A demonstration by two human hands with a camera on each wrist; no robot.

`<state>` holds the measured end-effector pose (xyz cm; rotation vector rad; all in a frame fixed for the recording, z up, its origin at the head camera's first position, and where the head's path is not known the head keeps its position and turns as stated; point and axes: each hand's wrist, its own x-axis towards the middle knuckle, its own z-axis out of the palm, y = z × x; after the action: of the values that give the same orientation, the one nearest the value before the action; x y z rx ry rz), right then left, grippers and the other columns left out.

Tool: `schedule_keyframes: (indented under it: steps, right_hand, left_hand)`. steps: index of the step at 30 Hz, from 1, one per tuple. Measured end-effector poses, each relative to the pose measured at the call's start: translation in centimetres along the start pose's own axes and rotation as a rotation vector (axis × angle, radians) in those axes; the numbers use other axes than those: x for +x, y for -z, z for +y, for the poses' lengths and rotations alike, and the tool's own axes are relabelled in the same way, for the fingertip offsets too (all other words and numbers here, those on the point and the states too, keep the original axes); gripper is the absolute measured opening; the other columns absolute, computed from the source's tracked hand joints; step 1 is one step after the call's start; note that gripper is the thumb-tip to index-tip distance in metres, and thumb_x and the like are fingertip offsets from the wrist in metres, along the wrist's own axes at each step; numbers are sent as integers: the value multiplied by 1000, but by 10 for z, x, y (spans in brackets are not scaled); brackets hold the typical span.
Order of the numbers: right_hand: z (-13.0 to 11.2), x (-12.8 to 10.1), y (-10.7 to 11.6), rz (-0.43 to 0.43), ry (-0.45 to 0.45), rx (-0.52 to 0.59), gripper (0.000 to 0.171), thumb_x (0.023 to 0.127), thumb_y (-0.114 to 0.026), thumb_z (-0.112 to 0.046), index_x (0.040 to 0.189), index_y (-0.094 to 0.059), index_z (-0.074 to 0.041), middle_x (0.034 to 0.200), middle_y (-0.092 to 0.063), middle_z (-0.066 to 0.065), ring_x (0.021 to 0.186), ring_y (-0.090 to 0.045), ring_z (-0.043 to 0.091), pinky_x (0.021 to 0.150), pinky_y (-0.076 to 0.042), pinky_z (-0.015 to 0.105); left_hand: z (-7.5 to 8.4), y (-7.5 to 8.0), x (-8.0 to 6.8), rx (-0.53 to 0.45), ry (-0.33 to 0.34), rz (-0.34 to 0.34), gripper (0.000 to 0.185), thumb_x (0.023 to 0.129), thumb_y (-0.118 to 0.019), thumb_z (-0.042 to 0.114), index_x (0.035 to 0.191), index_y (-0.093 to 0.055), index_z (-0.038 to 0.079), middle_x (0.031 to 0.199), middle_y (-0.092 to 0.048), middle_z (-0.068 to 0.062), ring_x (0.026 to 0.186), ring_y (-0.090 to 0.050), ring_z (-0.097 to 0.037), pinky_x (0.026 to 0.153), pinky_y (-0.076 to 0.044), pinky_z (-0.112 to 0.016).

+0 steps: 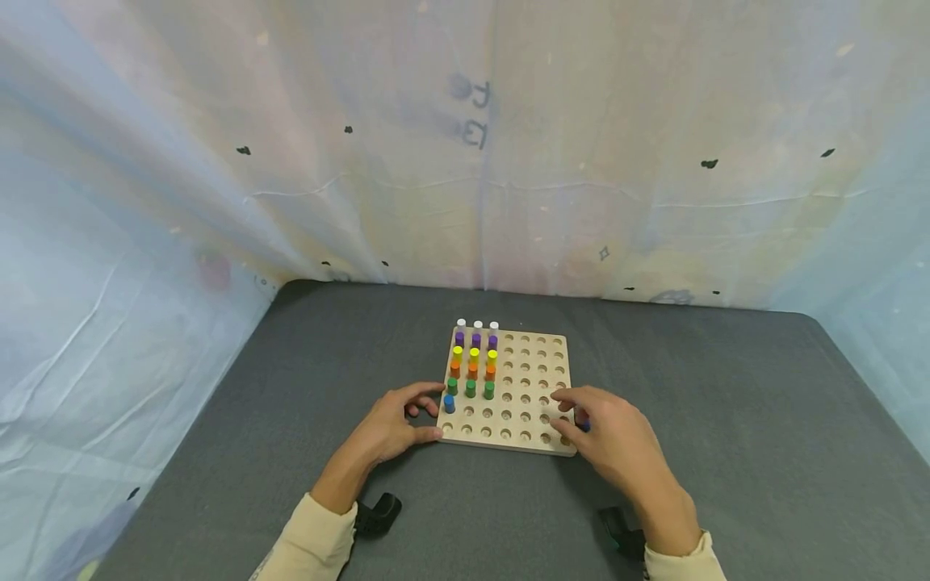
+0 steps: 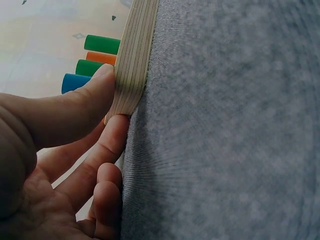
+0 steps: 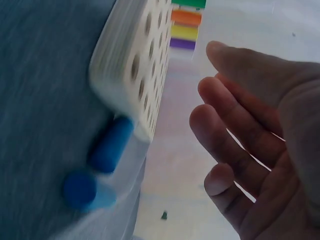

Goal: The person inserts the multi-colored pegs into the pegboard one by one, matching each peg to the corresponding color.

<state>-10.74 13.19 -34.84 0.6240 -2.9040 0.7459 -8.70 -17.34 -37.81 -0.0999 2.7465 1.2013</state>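
Note:
A wooden pegboard (image 1: 523, 403) lies on grey cloth. Its left three columns hold upright pegs in rows of white, purple, yellow, orange and green, with one blue peg (image 1: 449, 403) in front of them. My left hand (image 1: 395, 426) grips the board's near left corner, thumb (image 2: 75, 107) pressed on the layered edge (image 2: 135, 55) and fingers curled against it. My right hand (image 1: 606, 432) hovers over the near right corner, fingers (image 3: 235, 125) relaxed and holding nothing. Two loose blue pegs (image 3: 107, 145) lie on the cloth beside that corner.
The grey cloth table (image 1: 726, 420) is walled at the back and both sides by pale plastic sheeting (image 1: 465, 161). Most of the board's holes on the right and front are unfilled. Black wrist mounts (image 1: 378, 513) show near both sleeves.

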Motion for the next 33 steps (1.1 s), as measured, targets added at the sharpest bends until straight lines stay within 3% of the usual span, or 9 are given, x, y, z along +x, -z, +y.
schedule_keyframes:
  steps: [7,14,33]
  right_hand:
    - [28,-6,4,26,-16,49,32,83,-82,-26,113,-74,-20,93,-69,-8,78,-59,8,63,-43,29]
    - [47,-8,2,-31,-71,61,38,82,-82,-30,117,-72,-22,102,-70,-6,83,-58,10,64,-41,29]
    - [60,-4,-8,-75,-81,89,37,80,-83,-29,114,-73,-21,101,-70,-6,92,-62,14,77,-49,39]
  left_hand:
    - [0,1,0,3,-3,2,60,76,-86,13,131,-64,23,93,-67,11,88,-48,-12,83,-35,-35]
    - [1,1,0,-1,2,8,60,76,-86,12,130,-64,23,93,-67,11,87,-47,-12,82,-36,-35]
    - [3,0,-1,9,10,14,60,75,-87,12,130,-64,22,93,-68,11,88,-48,-12,84,-36,-35]
